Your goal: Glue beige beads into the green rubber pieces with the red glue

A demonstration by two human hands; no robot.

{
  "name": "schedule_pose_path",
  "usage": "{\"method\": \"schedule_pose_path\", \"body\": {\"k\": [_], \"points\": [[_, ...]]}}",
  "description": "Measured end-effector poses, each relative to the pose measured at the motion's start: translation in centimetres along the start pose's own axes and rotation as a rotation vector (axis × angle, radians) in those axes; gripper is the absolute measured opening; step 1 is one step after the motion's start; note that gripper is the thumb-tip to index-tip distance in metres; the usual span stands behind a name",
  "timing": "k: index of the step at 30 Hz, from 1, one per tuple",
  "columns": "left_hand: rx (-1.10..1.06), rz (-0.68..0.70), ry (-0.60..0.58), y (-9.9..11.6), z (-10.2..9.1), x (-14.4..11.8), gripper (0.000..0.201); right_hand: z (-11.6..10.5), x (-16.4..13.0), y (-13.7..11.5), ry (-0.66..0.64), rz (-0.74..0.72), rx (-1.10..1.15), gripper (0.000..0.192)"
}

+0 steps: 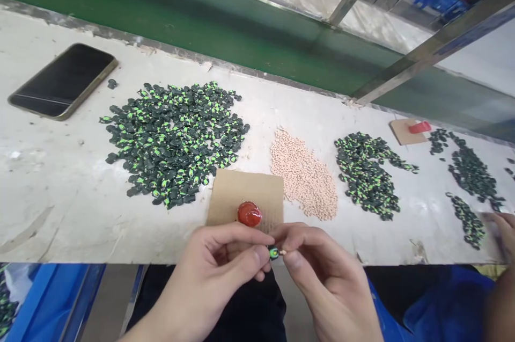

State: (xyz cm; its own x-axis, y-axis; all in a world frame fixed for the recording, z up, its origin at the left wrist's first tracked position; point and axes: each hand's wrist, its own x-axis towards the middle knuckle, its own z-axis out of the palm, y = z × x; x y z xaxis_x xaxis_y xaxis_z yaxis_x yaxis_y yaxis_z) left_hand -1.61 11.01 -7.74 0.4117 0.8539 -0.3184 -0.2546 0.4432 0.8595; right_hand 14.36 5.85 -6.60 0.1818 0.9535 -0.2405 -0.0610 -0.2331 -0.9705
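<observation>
At the near edge of a scuffed white workbench [60, 208], I pinch a small black-and-green part [274, 252] between the thumb and forefinger of my left hand [219, 272], closed narrowly on it. My right hand [322, 272] meets it from 3 o'clock, its fingertips shut on a tiny pale peg [282, 251] whose tip touches the part.

Both pieces look featherlight and hard, probably moulded plastic, small and smooth enough to slip away. By my judgement the part is best held by its sides, as now, leaving the end facing the peg free. The peg offers only its tail for a grip.

No bins stand on the bench; the stock lies loose in heaps. At 11 o'clock from my hands spreads a large pile of black-and-green parts [173, 143], at 1 o'clock a mound of pale pegs [303, 175], and at 2 o'clock a smaller dark-green pile [368, 175]. Directly at 12 o'clock a cardboard square [233, 191] carries a red blob [249, 213], whether paste or a cap I cannot tell.

A phone [62, 80] lies face-up at 10 o'clock. Another person's hand [502, 234] rests at 3 o'clock, near further dark heaps [470, 173] and a second cardboard piece [402, 131].
</observation>
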Motion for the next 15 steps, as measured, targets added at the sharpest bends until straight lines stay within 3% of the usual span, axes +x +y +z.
{"method": "schedule_pose_path", "body": {"k": [5, 10, 15], "points": [[0.009, -0.008, 0.011, 0.4, 0.2, -0.2, 0.020, -0.5, 0.3, -0.3, -0.061, -0.086, -0.109, 0.011], [-0.002, -0.005, 0.043, 0.4, 0.1, -0.6, 0.018, -1.1, 0.9, -1.2, -0.146, -0.049, -0.202, 0.011], [-0.076, -0.130, 0.034, -0.1, 0.2, -1.1, 0.008, -1.6, 1.2, -0.5, -0.161, -0.049, -0.125, 0.011]]}}
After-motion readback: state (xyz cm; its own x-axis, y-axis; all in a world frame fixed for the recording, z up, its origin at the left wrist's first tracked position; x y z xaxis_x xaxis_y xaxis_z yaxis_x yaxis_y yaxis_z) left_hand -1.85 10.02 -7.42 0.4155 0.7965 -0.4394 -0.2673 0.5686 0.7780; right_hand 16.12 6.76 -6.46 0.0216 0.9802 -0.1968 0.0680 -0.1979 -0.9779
